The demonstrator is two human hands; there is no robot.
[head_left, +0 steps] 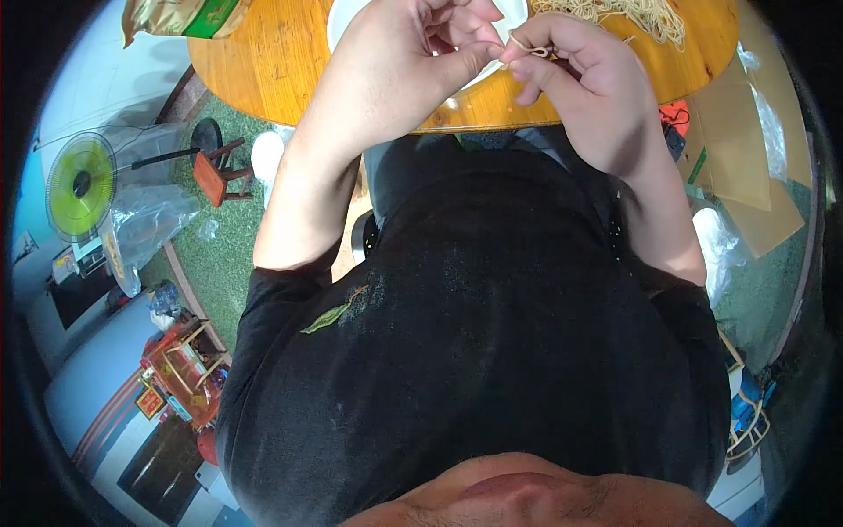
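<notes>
Over the near edge of a round wooden table (255,75), my two hands meet fingertip to fingertip. My left hand (391,83) is closed in a pinch, thumb against finger, at one end of a thin cream-coloured cord (537,52). The same cord bends in a small loop at the fingers of my right hand (601,83), which pinch it. Beneath both hands lies a white plate or shallow bowl (339,25), mostly hidden by them. A tangled heap of similar cord (652,19) rests on the table beyond my right hand.
A gold and green bag (186,16) stands at the table's far left. On the floor to the left are a green fan (81,186) and a small reddish-brown stool (212,177). Cardboard sheets (733,132) and clear plastic (716,250) lie at the right.
</notes>
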